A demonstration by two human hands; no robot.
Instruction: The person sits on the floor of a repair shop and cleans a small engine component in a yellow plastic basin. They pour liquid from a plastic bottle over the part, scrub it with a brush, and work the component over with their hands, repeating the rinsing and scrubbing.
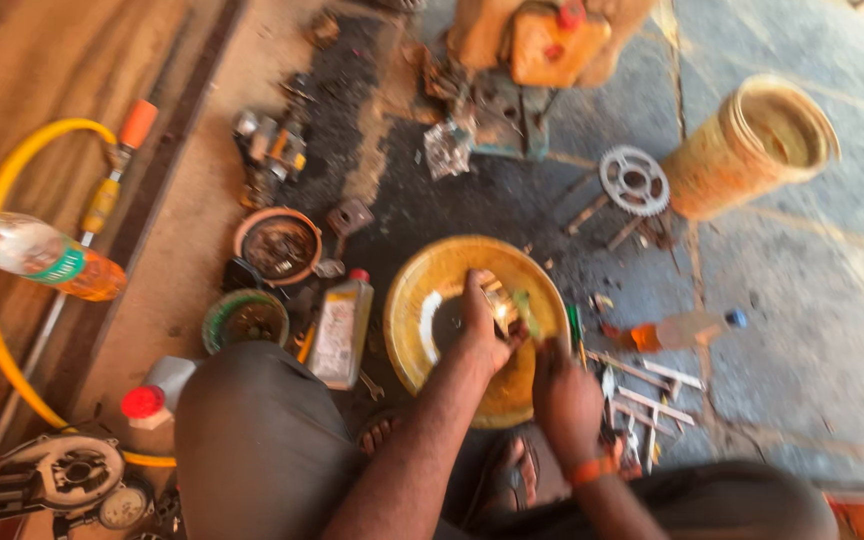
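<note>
— Over the yellow basin, what are the hands at?

— Left hand is curled around a small brassy part, held above the basin's middle. Right hand pinches a thin green tool against it. Blur hides the finer grip.

— Risks?

— I'd judge the part could slip from oily fingers and splash into the basin, or the tool could skid onto the left fingers. Loose spanners lie just right, easy to kick.

— Packages?

— Near left of the basin, a flat clear bottle, red cap, pale label. Right, a bottle on its side, blue cap, orange liquid. Far left, another, green cap and band.
</note>
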